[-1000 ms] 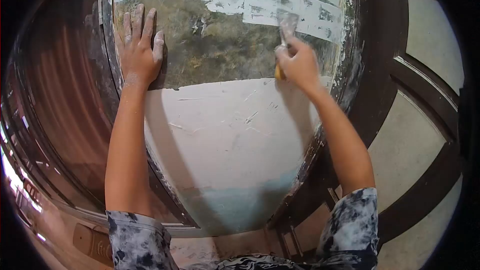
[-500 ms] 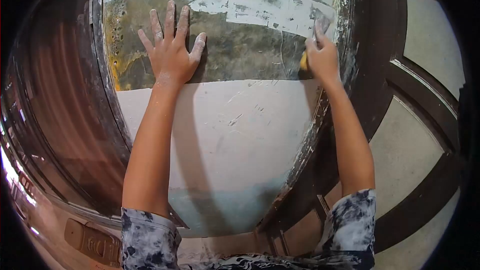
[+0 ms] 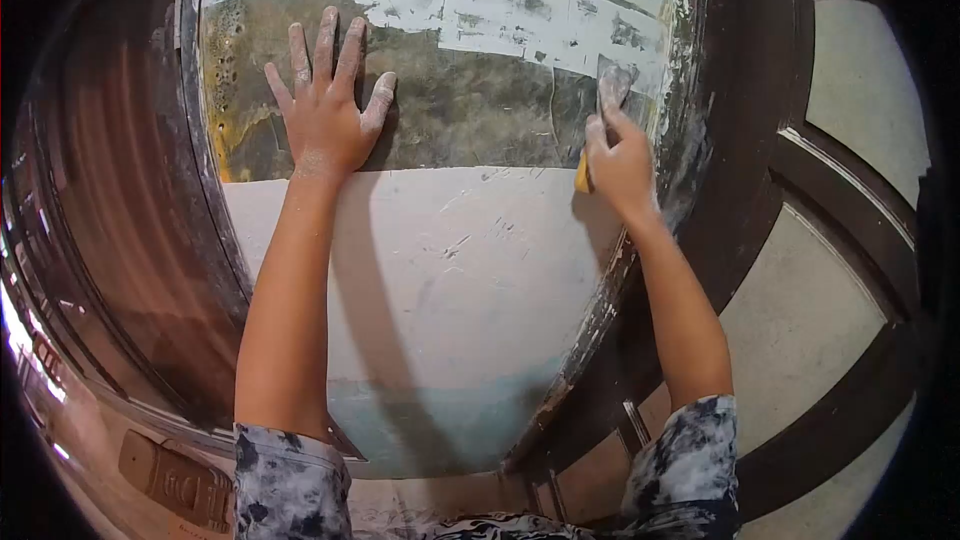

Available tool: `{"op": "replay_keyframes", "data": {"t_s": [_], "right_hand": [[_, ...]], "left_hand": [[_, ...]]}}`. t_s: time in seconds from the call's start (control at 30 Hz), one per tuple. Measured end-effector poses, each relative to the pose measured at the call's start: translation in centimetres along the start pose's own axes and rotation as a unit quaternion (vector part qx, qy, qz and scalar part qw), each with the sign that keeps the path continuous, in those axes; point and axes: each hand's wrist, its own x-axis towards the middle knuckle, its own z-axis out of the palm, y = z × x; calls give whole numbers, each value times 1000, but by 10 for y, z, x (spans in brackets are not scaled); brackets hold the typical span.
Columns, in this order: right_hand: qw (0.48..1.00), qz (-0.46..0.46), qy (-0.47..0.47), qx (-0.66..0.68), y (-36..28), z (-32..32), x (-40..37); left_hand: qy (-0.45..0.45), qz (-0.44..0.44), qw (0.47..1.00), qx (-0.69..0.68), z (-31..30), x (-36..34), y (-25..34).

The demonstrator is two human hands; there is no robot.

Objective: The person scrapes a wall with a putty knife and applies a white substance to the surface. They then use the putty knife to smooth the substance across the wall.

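Observation:
My left hand (image 3: 328, 120) lies flat with its fingers spread on the dark bare band (image 3: 460, 105) of the wall panel, white dust on its fingertips. At the right side, my right hand (image 3: 622, 155) grips a scraper (image 3: 613, 80) with a yellow handle end (image 3: 582, 172). The scraper's blade touches the panel where the dark band meets the patchy white layer (image 3: 510, 15) above. Below the band, the pale surface (image 3: 450, 270) carries several scratches and turns bluish toward the bottom.
A worn dark frame edge (image 3: 690, 60) borders the panel on the right, beside a brown door with pale panels (image 3: 865, 90). Reddish-brown curved wood (image 3: 130, 190) stands at the left. A brown molded object (image 3: 170, 475) lies low at the left.
My right hand and the scraper have moved down and a little left along the panel. My left hand keeps its place on the dark band; the whole view has shifted slightly.

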Motion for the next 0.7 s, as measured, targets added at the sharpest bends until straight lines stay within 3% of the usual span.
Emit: {"op": "replay_keyframes", "data": {"t_s": [0.03, 0.1, 0.13, 0.17, 0.27, 0.3, 0.33, 0.37, 0.43, 0.5, 0.53, 0.57, 0.63, 0.7], "right_hand": [[1000, 1, -1, 3, -3, -6, 14], [995, -47, 83, -31, 5, -24, 61], [975, -154, 150, -58, 13, -22, 71], [975, -154, 150, -58, 25, -20, 67], [993, -75, 36, -81, 20, -2, 6], [988, -140, 64, -12, 13, 11, -16], [987, -132, 11, -93, 30, 20, -32], [995, -38, -90, -15, -5, 12, -47], [990, -90, -80, 77, -25, 25, -55], [979, -135, -75, 129, -40, 36, -53], [966, -178, -68, 175, -46, 40, -50], [965, -176, -73, 180, -53, 43, -47], [934, -41, -201, 292, -65, 50, -38], [907, -27, -265, 327, -63, 58, -34]], "left_hand": [[-6, 1, 1000, 0, 0, -1, 1], [-4, 4, 1000, -5, 0, -2, 0], [-9, 4, 1000, -9, -1, -3, 0], [-15, 5, 1000, -12, -2, -4, -1], [-51, -15, 999, -4, -11, -4, 7], [-73, -33, 997, -10, -17, -3, 13], [-104, -47, 993, -16, -25, -3, 22], [-119, -46, 991, 26, -37, -3, 36], [-188, -40, 972, -133, -66, -3, 66], [-266, -32, 897, -351, -86, -8, 94], [-288, -13, 874, -392, -91, -12, 104], [-356, -59, 842, -402, -100, -19, 113], [-387, -103, 781, -479, -96, -27, 111], [-387, -98, 795, -457, -98, -31, 102]]}}
